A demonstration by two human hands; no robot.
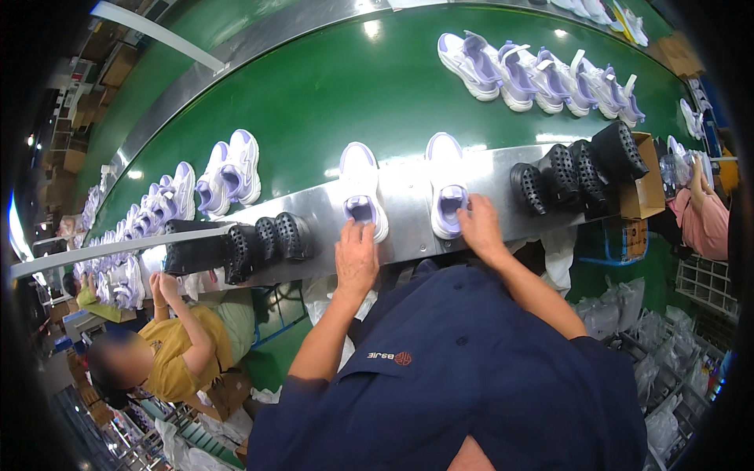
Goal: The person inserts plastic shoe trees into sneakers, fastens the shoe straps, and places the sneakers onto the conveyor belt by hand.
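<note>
Two white sneakers with lavender linings rest side by side on the metal ledge, toes pointing away from me. My left hand (357,257) is closed at the heel of the left sneaker (360,177), its fingertips at the collar. My right hand (481,226) has its fingers bent onto the collar of the right sneaker (446,169), along its right side near the heel. Thumbs are partly hidden on both hands.
Black perforated blocks stand on the metal ledge (408,235) at left (267,238) and right (559,173). Sneaker rows sit on the green surface (330,86), far right (542,74) and left (228,174). A yellow-shirted person (184,345) works at left; a cardboard box (644,177) stands right.
</note>
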